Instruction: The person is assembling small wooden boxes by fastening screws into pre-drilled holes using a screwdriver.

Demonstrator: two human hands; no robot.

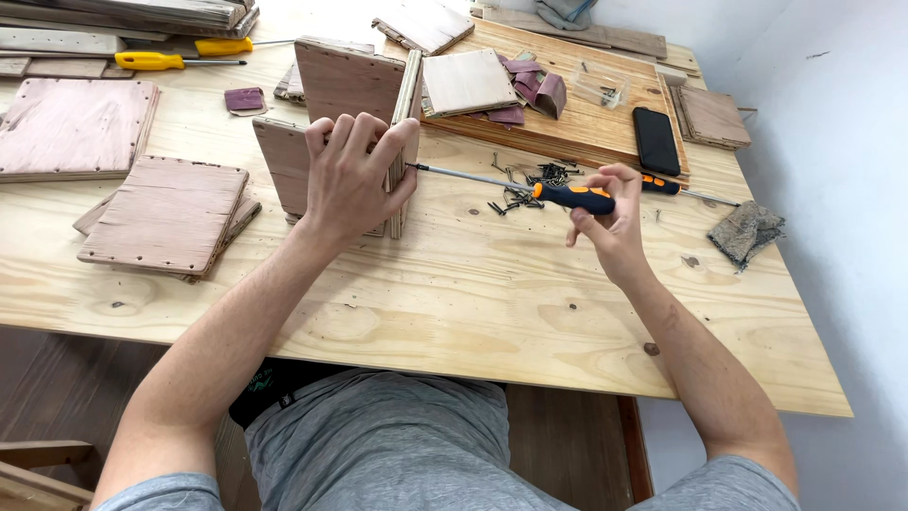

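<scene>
Plywood box (345, 114) gripped by left hand (352, 175); right hand (610, 213) grasps screwdriver (530, 189) at its edge.

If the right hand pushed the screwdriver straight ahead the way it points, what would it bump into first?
Probably the edge of the plywood box. The right hand aims the screwdriver leftward, its tip already at the edge, beside the left hand.

Left hand (352, 175) steadies plywood box (345, 104); right hand (613, 216) drives screwdriver (567, 196).

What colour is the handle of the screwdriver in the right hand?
The screwdriver handle is black and orange, seen in the head view.
</scene>
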